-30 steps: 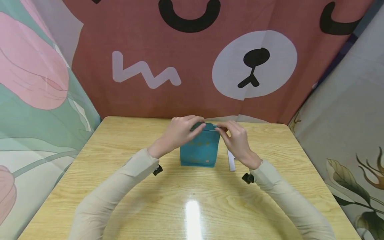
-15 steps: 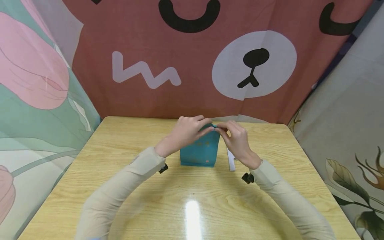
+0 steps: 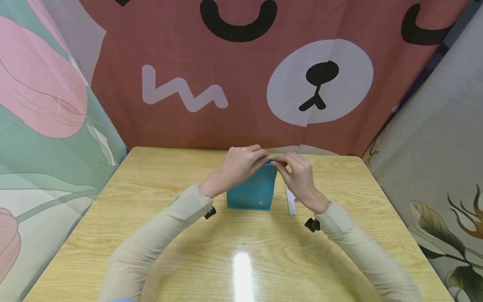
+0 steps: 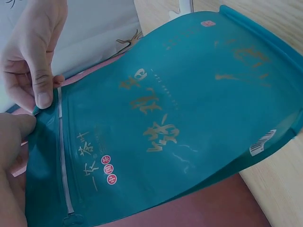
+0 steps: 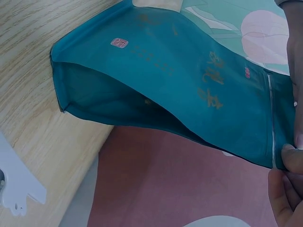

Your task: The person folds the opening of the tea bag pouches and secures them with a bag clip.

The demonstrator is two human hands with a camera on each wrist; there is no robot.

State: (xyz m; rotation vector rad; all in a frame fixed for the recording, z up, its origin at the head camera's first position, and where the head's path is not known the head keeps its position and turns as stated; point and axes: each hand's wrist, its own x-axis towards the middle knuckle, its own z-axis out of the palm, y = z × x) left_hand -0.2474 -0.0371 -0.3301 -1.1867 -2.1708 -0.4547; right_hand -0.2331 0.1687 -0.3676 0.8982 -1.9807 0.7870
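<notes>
A teal tea pouch [image 3: 252, 193] with gold lettering stands upright on the table, its gusseted side showing in the right wrist view. A pale zip strip [image 4: 64, 156] runs across it just below the top edge. My right hand [image 3: 299, 178] pinches the top right corner between thumb and fingertips. Close beside it, my left hand [image 3: 241, 165] holds the top edge with thumb and fingers. Both sets of fingertips nearly meet at that corner. The left hand hides much of the pouch's upper left part in the head view.
On the wooden table [image 3: 241, 235], a flat white object with a notched end [image 5: 21, 184] lies just right of the pouch. Behind the table's back edge hangs a reddish cloth [image 3: 181, 126] with a bear face. Patterned cloths hang at both sides.
My left hand has slid rightward along the pouch's top edge toward the right hand, and the top opening has narrowed. The right hand and the pouch's base have stayed put.
</notes>
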